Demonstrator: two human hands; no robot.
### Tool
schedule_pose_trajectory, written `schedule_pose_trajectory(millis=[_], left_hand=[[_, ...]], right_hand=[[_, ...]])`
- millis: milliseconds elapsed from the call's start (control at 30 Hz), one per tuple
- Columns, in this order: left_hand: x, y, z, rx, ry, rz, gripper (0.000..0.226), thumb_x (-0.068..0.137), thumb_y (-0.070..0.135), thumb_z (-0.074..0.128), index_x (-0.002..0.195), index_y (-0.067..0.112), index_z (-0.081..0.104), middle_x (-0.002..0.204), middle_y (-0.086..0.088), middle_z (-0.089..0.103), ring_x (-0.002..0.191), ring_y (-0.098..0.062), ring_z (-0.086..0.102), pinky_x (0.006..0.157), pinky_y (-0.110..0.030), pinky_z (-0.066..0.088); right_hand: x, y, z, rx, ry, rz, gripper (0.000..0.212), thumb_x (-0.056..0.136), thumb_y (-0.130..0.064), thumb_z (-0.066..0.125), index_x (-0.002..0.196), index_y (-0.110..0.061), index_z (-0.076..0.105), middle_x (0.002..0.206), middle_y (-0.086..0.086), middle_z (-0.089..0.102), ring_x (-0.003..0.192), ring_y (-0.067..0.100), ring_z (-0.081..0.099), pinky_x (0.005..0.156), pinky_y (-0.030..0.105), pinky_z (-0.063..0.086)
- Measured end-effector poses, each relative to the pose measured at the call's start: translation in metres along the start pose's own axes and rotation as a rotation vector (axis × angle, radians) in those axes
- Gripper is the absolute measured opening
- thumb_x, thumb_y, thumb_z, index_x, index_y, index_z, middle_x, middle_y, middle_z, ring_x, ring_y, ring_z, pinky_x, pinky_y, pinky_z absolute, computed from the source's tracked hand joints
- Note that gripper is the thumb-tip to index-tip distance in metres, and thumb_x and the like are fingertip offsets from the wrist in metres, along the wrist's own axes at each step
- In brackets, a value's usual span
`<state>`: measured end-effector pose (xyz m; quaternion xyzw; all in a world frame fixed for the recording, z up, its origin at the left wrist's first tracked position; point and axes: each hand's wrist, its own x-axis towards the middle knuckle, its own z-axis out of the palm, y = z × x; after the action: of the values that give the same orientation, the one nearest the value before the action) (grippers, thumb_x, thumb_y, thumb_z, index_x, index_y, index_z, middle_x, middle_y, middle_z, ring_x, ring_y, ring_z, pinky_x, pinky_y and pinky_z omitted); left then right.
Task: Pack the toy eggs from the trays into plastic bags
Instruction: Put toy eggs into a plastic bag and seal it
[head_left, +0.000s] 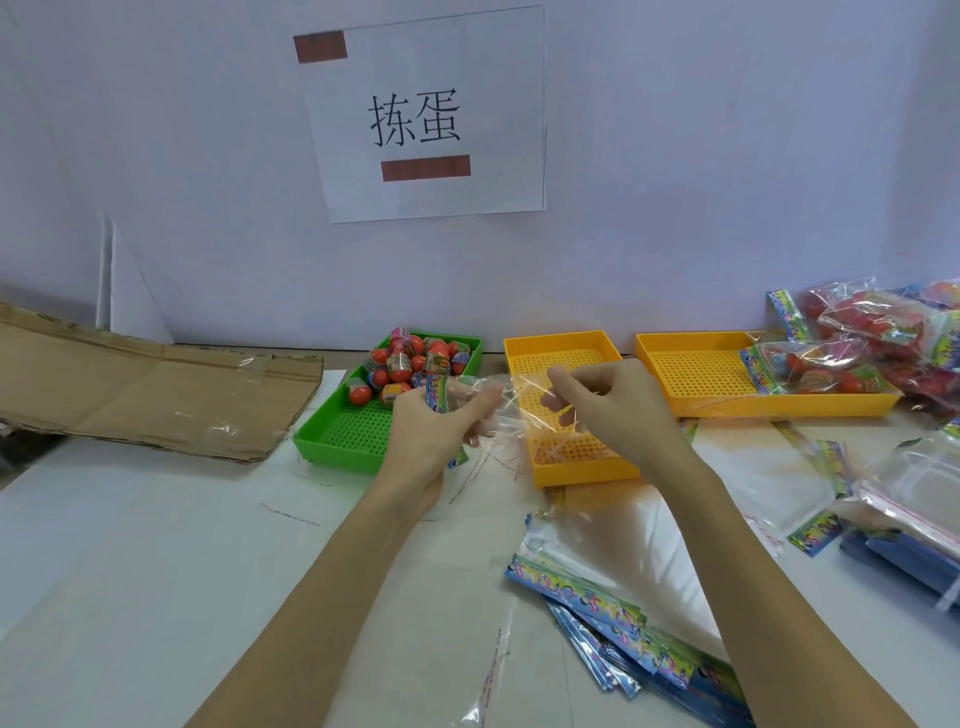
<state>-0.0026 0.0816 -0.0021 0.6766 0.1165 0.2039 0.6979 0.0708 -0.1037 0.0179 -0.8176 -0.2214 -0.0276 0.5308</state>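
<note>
White tabletop (130, 545) against a pale wall: an empty clear plastic bag (511, 410) is stretched crosswise between the left hand (431, 431) and right hand (613, 410), both sets of fingers (558, 382) pinching its film. The toy eggs (410, 364) lie just beyond the left fingers, heaped at the far end of the green tray (332, 431), so the left hand appears nearer.

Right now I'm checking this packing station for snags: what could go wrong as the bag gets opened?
Both the left hand and right hand pinch one thin clear bag, so it may tear or stay stuck shut. The toy eggs are heaped at the far end of the green tray; a careless grab could roll some out.
</note>
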Motion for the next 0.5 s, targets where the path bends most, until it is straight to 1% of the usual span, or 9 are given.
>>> schedule_pose_trajectory(millis=[67,100,167,200,267,300,333,400,500], left_hand=[[-0.001,0.0,0.001,0.01,0.041,-0.009,0.036,0.084,0.03,0.087,0.055,0.023,0.066,0.053,0.004,0.058,0.046,-0.009,0.051,0.045,-0.019,0.043],[-0.001,-0.001,0.001,0.029,0.053,0.002,0.039,0.086,0.033,0.085,0.055,0.024,0.062,0.051,0.005,0.055,0.045,-0.01,0.049,0.045,-0.019,0.042],[0.0,-0.001,0.001,0.133,0.062,0.062,0.032,0.09,0.032,0.081,0.069,0.016,0.064,0.056,-0.003,0.063,0.051,-0.016,0.056,0.053,-0.026,0.048],[0.0,-0.001,0.001,0.17,0.061,0.091,0.024,0.092,0.028,0.08,0.079,0.012,0.068,0.063,-0.007,0.069,0.056,-0.018,0.062,0.057,-0.029,0.05],[-0.001,-0.001,0.0,0.165,0.047,0.132,0.008,0.092,0.014,0.08,0.095,0.01,0.074,0.076,-0.005,0.076,0.063,-0.018,0.069,0.06,-0.029,0.054],[-0.001,-0.001,0.0,0.149,0.04,0.145,0.009,0.091,0.009,0.079,0.098,0.009,0.075,0.08,-0.004,0.078,0.066,-0.018,0.072,0.061,-0.027,0.056],[-0.002,-0.001,0.001,0.134,0.035,0.152,0.011,0.09,0.006,0.08,0.099,0.009,0.075,0.082,-0.004,0.079,0.067,-0.019,0.073,0.062,-0.025,0.057],[-0.002,-0.001,0.002,0.127,0.042,0.161,0.009,0.089,0.011,0.082,0.095,0.01,0.076,0.079,-0.005,0.078,0.065,-0.02,0.073,0.059,-0.027,0.057],[-0.003,-0.002,0.004,0.121,0.073,0.176,0.013,0.089,0.022,0.083,0.087,0.013,0.074,0.065,-0.005,0.073,0.058,-0.021,0.069,0.055,-0.027,0.053]], right_hand=[[-0.001,0.0,-0.001,-0.037,-0.027,-0.001,0.044,0.102,-0.041,0.062,0.064,-0.021,0.075,0.063,-0.005,0.073,0.056,0.007,0.067,0.062,0.026,0.053],[-0.001,0.0,-0.001,-0.067,-0.037,-0.004,0.051,0.102,-0.042,0.062,0.057,-0.02,0.07,0.058,-0.002,0.07,0.051,0.007,0.065,0.06,0.026,0.052],[-0.001,-0.001,-0.001,-0.045,-0.036,0.001,0.057,0.102,-0.042,0.062,0.051,-0.016,0.063,0.05,0.0,0.063,0.045,0.009,0.059,0.058,0.028,0.05],[-0.001,-0.002,-0.001,0.028,-0.027,0.02,0.056,0.101,-0.042,0.063,0.052,-0.016,0.063,0.051,0.001,0.061,0.046,0.01,0.057,0.058,0.028,0.051],[-0.001,-0.006,-0.001,0.235,-0.017,0.088,0.042,0.1,-0.041,0.066,0.066,-0.017,0.072,0.061,-0.002,0.069,0.055,0.009,0.063,0.059,0.025,0.053],[-0.002,-0.009,-0.002,0.325,-0.028,0.125,0.033,0.099,-0.041,0.067,0.079,-0.016,0.077,0.07,-0.003,0.075,0.064,0.008,0.069,0.062,0.023,0.054],[-0.002,-0.011,-0.002,0.388,-0.053,0.155,0.03,0.098,-0.042,0.067,0.092,-0.015,0.079,0.08,-0.002,0.079,0.074,0.008,0.074,0.067,0.023,0.056],[-0.001,-0.011,-0.004,0.483,-0.141,0.207,0.038,0.098,-0.045,0.066,0.105,-0.01,0.079,0.095,0.004,0.081,0.091,0.015,0.078,0.076,0.027,0.06],[-0.002,-0.011,-0.007,0.6,-0.343,0.27,0.045,0.096,-0.043,0.068,0.114,-0.003,0.075,0.108,0.013,0.079,0.103,0.024,0.076,0.085,0.031,0.063]])
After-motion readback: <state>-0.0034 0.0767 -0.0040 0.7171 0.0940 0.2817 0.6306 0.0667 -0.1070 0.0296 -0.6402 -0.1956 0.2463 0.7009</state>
